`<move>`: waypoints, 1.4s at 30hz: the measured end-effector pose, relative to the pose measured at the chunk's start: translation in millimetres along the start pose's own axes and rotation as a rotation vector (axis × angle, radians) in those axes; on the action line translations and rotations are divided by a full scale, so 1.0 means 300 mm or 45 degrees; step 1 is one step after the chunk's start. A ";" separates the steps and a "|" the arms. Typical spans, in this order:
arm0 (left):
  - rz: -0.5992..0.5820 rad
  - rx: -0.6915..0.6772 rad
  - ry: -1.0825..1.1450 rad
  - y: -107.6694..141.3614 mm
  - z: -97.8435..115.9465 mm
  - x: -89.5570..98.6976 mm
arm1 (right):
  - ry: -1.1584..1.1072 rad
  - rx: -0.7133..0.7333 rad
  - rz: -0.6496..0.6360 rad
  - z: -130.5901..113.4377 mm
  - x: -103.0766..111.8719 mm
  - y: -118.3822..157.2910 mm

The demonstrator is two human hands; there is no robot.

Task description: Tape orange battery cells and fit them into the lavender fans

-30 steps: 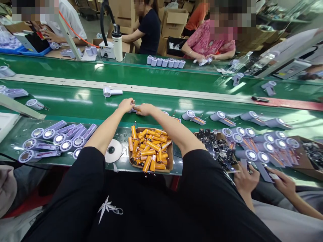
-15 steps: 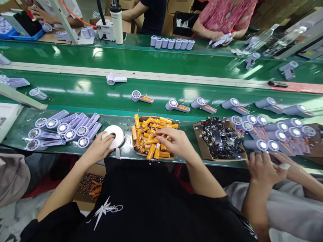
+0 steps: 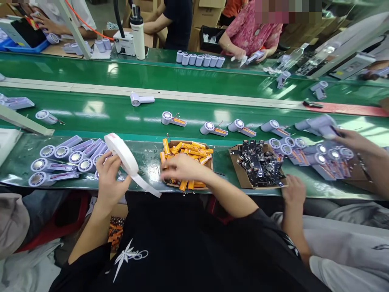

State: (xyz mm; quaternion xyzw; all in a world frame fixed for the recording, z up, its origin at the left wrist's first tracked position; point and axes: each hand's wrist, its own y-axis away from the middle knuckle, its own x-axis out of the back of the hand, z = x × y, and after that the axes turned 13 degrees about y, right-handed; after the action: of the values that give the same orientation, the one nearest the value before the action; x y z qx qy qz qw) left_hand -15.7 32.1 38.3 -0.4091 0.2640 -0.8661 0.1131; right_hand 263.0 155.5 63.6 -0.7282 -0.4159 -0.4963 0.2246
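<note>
A tape roll (image 3: 124, 155), its reddish marks unreadable, is held by the left hand (image 3: 112, 180) near the front edge of the bench (image 3: 148, 162). Above orange cylinders (image 3: 196, 152), the right hand's (image 3: 186, 167) grip cannot be told.

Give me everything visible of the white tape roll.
The white tape roll looks smooth and matte, with faint reddish marks near its top. It is tilted, seen mostly edge-on, in the left grip, above the green bench and left of the orange batteries. A loose strip slants from its lower end toward the bench's near edge.
</note>
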 end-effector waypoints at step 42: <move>-0.796 0.318 0.056 -0.261 -0.293 -0.131 | -1.367 -0.560 1.598 0.152 -0.010 0.293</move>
State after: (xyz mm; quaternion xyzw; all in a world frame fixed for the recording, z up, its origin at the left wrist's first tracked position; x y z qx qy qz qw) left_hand -56.6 145.8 9.6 -0.4343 0.0199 -0.8932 -0.1143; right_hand 359.9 139.4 49.8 -0.9872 0.1202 0.0628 0.0840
